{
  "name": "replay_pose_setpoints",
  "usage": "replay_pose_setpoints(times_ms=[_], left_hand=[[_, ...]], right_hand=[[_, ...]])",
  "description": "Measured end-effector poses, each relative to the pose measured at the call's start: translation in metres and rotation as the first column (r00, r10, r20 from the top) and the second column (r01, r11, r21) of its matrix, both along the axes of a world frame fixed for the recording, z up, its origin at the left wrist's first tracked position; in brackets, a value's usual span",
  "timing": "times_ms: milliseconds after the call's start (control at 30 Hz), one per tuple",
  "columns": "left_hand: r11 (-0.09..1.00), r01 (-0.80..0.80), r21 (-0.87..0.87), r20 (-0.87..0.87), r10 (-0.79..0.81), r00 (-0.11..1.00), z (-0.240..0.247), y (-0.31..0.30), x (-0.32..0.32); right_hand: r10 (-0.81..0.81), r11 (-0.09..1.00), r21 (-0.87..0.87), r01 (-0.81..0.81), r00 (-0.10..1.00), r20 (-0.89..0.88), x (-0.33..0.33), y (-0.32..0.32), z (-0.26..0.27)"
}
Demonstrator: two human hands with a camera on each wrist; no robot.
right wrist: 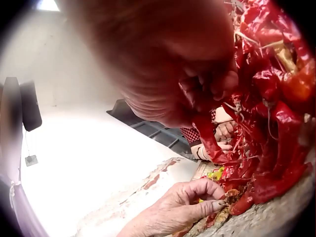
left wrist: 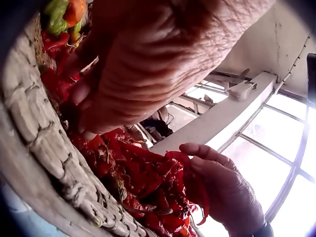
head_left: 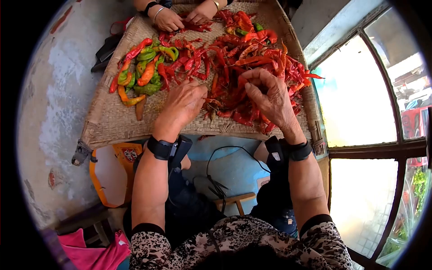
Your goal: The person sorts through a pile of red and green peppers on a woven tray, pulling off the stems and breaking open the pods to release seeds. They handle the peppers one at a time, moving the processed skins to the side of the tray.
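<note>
Red chili peppers (head_left: pixel 225 60) are heaped across the right and middle of a woven tray (head_left: pixel 110 114). My right hand (head_left: pixel 270 96), raised over the near part of the heap, pinches a red chili pepper (right wrist: pixel 208 138) that hangs from thumb and fingers. At the heap's near left edge is my left hand (head_left: pixel 182 105). In the right wrist view its thumb and forefinger pinch a shrivelled brownish-orange chili pepper (right wrist: pixel 231 196). Green, orange and red peppers (head_left: pixel 146 67) form a separate group farther left on the tray.
Another person's hands (head_left: pixel 168 19) work among red peppers at the tray's far side. A glazed window (head_left: pixel 364 90) stands close on the right, a wall (head_left: pixel 58 103) on the left. Below the tray are a black cable (head_left: pixel 216 184), a wooden stool (head_left: pixel 236 198) and an orange-edged bag (head_left: pixel 110 175).
</note>
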State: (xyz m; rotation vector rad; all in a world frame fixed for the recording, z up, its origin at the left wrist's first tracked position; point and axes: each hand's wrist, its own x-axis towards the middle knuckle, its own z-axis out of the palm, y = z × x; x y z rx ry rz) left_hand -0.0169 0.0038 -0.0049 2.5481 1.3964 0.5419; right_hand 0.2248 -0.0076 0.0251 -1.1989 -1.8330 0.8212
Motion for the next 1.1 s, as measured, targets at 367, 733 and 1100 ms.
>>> replay_pose_setpoints(times_ms=[367, 733, 1100], left_hand=[[0.604, -0.517, 0.607, 0.268, 0.456, 0.849, 0.018, 0.023, -0.035], [0.992, -0.058, 0.115, -0.030, 0.061, 0.998, -0.012, 0.002, 0.033], [0.771, -0.528, 0.356, 0.199, 0.490, 0.849, 0.019, 0.020, -0.033]], right_hand=[[-0.068, 0.998, 0.016, 0.068, 0.997, -0.038, -0.001, 0.001, -0.001], [-0.046, 0.993, 0.109, 0.045, 0.999, 0.006, -0.016, 0.000, -0.004], [0.035, 0.997, 0.066, -0.035, 0.999, 0.002, -0.017, -0.002, -0.003]])
